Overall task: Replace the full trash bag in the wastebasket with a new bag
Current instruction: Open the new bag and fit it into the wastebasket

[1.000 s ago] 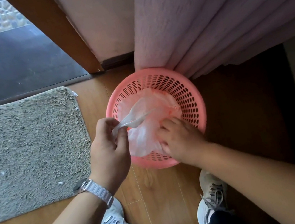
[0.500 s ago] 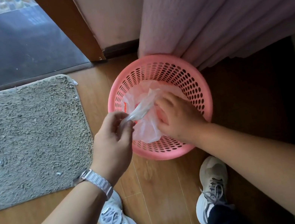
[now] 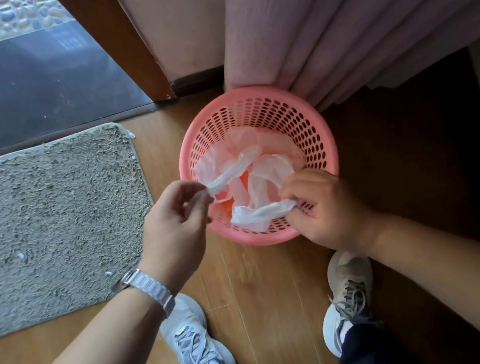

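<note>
Wood plank floor, grey mat at left, pink curtain behind. One pink wastebasket — upright, mouth up. One thin white bag inside it. Left hand pinches one bag handle, right hand closed on the other — pulled apart sideways.

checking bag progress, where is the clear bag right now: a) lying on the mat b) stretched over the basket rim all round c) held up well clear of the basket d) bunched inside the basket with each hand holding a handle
d: the bag sits crumpled inside the basket, rim bare, with the left hand pinching one handle and the right hand gripping the other.
</note>
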Motion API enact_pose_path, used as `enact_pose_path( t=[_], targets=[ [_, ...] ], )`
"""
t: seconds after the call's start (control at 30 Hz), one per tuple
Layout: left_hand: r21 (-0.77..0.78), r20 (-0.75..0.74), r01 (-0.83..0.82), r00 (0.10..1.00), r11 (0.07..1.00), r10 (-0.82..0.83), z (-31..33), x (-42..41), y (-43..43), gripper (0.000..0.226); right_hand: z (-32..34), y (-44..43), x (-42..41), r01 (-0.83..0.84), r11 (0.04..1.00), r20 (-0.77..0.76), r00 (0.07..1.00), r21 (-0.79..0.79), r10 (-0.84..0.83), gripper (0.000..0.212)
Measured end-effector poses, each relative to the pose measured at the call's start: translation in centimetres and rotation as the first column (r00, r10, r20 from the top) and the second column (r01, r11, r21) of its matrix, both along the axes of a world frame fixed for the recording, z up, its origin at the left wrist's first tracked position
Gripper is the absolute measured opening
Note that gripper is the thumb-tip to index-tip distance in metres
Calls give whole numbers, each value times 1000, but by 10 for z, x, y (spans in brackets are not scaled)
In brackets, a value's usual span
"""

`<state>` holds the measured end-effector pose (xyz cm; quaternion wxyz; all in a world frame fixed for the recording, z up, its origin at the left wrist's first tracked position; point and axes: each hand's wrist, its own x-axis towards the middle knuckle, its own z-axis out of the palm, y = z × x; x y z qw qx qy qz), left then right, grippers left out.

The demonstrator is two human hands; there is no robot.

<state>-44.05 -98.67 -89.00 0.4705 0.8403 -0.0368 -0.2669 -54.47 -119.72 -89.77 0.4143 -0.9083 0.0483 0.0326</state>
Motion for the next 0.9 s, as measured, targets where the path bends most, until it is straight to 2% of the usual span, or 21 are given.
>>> enact_pose_path(
  t=[0.13, 0.2, 0.27, 0.33, 0.43, 0.5, 0.57, 0.67, 0.77, 0.83, 0.9],
  targets=[
    [306, 162, 138, 967, 942, -195, -6, -8, 41, 4, 3, -28, -44, -136, 987, -181, 976, -88, 118, 5],
    [373, 168, 92, 972, 923, -165, -5, -9, 54, 4, 3, -47, -64, -181, 967, -311, 943, -179, 119, 11],
    [383, 143, 23, 986, 924, -84, -5, -5, 59, 3, 2, -68, -81, -199, 941, -413, 908, -274, 71, 14],
    [390, 142, -28, 989, 920, -31, -7, 1, 62, 2, 1, -87, -93, -189, 908, -446, 895, -375, 3, 12],
    [386, 159, -104, 986, 917, 45, -9, 9, 61, 1, 10, -98, -102, -195, 865, -542, 834, -463, -102, 4],
    [367, 183, -151, 979, 918, 88, -10, 13, 57, 5, 10, -97, -105, -192, 850, -540, 833, -490, -123, 17],
    [397, 314, -127, 950, 909, -4, -8, 12, 50, 18, 14, -88, -101, -178, 846, -460, 884, -502, -87, 33],
    [411, 531, -6, 814, 912, -234, 2, -1, 35, 31, 22, -68, -90, -89, 874, -268, 962, -477, -48, 40],
    [445, 622, 181, 642, 877, -448, 4, -20, 25, 23, 31, -41, -70, 4, 900, -88, 995, -436, -47, 33],
    [479, 641, 303, 520, 824, -564, 2, -31, 18, 16, 32, -22, -57, 22, 915, -52, 998, -404, -47, 32],
    [506, 624, 439, 408, 742, -667, -3, -37, 12, 15, 26, -6, -46, -15, 920, -102, 994, -391, -27, 35]
  ],
)
